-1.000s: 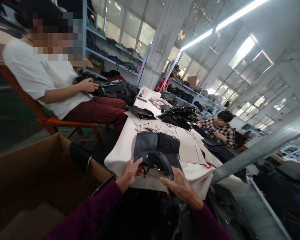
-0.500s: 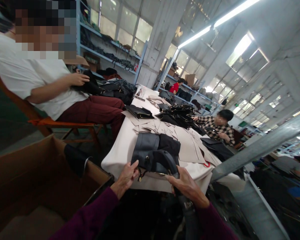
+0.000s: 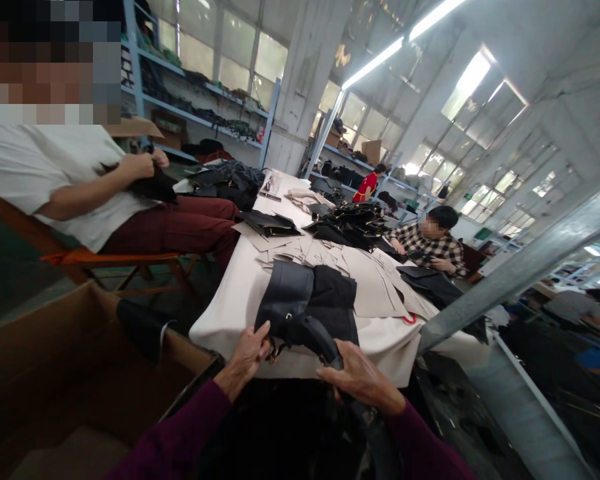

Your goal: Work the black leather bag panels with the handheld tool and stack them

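Note:
A black leather bag piece, with a small round metal fitting on it, lies at the near edge of the white-covered table. My left hand pinches its lower left edge, close to a dangling metal clasp. A thick black strap curves from the piece toward me, and my right hand is closed around it. Below that hand a dark band hangs down into shadow. Softer black fabric shows on the right side of the piece.
Beige flat pieces and a heap of black bag parts cover the table beyond. An open cardboard box stands at left. A slanting metal pole crosses the right. Co-workers sit at left, in a white shirt, and far right.
The strap has shifted slightly down and toward me with my right hand, uncovering more of the black fabric. My left hand keeps its pinch. The seated person's hands at left have moved closer together.

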A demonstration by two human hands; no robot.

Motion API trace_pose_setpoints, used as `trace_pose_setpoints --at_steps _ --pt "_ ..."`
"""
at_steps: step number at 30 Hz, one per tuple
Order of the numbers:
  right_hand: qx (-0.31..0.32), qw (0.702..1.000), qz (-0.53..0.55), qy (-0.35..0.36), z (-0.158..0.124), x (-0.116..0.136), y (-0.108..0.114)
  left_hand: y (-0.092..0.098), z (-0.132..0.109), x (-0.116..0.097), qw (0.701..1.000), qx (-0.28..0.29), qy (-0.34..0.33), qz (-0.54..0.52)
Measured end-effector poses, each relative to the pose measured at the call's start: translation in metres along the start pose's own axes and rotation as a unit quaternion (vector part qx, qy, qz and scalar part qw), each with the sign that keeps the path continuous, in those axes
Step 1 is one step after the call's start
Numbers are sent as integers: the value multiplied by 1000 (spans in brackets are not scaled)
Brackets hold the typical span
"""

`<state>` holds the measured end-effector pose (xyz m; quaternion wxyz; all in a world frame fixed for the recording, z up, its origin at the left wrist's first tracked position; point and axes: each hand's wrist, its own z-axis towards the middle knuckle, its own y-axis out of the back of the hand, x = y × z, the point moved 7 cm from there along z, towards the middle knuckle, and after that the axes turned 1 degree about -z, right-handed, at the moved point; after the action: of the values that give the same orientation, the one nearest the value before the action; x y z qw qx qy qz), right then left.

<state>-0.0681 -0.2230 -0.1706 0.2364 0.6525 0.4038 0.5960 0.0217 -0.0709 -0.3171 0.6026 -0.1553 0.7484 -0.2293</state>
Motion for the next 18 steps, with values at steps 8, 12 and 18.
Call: trace_pose_setpoints --at_steps 8,12,18 --pt "13 998 -20 51 -12 8 -10 0 -2 -5 1000 -29 10 6" --pt "41 998 47 25 -38 0 -5 -4 -2 -9 999 -5 24 36" --pt "-58 996 58 -44 -62 -40 20 -17 0 -46 980 50 45 189"
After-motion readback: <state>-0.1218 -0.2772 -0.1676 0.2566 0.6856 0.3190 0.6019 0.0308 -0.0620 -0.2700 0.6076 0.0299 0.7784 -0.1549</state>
